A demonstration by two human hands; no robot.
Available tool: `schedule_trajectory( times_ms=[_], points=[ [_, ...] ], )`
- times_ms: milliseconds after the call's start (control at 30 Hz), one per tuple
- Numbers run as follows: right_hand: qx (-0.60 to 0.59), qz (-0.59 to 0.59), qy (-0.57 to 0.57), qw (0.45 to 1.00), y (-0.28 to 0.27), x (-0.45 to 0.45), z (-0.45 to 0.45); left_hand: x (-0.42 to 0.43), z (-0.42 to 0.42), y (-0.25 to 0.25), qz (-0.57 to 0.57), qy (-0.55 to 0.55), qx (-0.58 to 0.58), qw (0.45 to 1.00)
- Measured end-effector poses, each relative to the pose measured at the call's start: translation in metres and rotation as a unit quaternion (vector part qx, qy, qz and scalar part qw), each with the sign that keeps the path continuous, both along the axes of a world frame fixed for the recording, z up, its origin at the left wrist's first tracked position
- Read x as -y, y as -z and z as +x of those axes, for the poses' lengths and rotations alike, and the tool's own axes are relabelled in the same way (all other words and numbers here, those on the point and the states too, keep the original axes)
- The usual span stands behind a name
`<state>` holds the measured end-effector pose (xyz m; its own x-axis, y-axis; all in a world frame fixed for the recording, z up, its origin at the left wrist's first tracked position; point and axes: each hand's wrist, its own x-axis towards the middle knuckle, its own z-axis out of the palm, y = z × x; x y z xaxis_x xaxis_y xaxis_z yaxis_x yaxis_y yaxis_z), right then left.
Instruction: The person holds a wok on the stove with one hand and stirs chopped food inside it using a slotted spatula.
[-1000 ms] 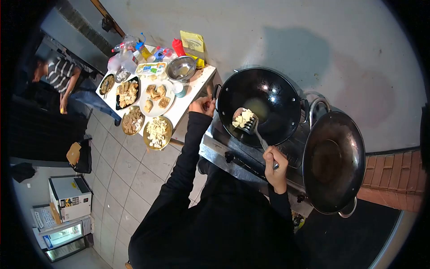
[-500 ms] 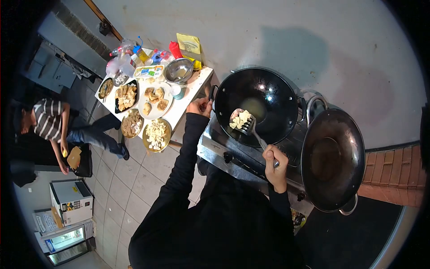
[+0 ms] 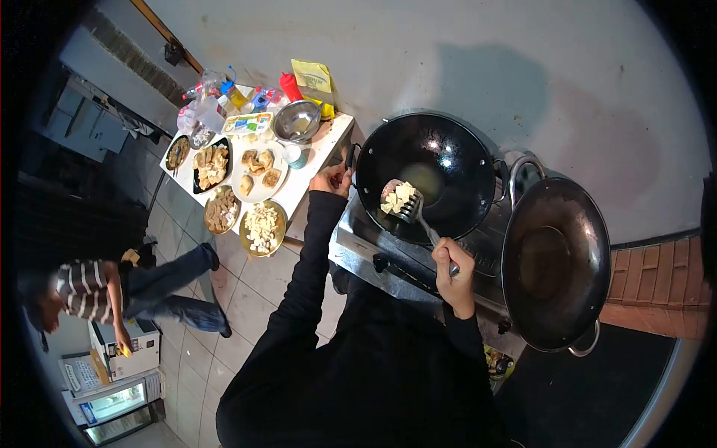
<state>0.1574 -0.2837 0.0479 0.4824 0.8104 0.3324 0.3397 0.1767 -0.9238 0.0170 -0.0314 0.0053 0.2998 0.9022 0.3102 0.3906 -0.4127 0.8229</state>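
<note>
My right hand (image 3: pixel 456 276) is closed round the handle of a metal slotted spatula (image 3: pixel 423 224). The spatula's head is over the near left side of a black wok (image 3: pixel 433 179), against pale cubes (image 3: pixel 399 196) that look like tofu, with a pinkish piece beside them. A small pool of liquid shows at the wok's bottom. My left hand (image 3: pixel 329 181) is curled at the wok's left loop handle (image 3: pixel 351 157), its fingers closed on it and partly hidden.
A second, browner wok (image 3: pixel 556 261) with liquid stands to the right. On the left, a white table (image 3: pixel 302 179) bears a plate of fried pieces (image 3: pixel 246 187), a bowl of pale cubes (image 3: pixel 263 237), a steel bowl (image 3: pixel 296 119) and bottles. A person in a striped shirt (image 3: pixel 82 287) is further left.
The person in the striped shirt has moved down the left side of the view. My right hand and the spatula have shifted slightly left; my left hand stays at the wok handle.
</note>
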Motion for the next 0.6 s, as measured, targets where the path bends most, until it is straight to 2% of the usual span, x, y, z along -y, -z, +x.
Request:
schedule_trajectory(
  times_ms=[100, 600],
  points=[
    [0.016, -0.007, 0.005, 1.000, -0.005, 0.001, -0.002, -0.004, -0.002, 0.005, 0.018, -0.007, -0.037, 0.999],
    [0.023, 0.005, -0.002, 1.000, -0.004, 0.010, 0.001, 0.000, -0.002, 0.003, 0.020, -0.014, -0.034, 0.999]
  ],
)
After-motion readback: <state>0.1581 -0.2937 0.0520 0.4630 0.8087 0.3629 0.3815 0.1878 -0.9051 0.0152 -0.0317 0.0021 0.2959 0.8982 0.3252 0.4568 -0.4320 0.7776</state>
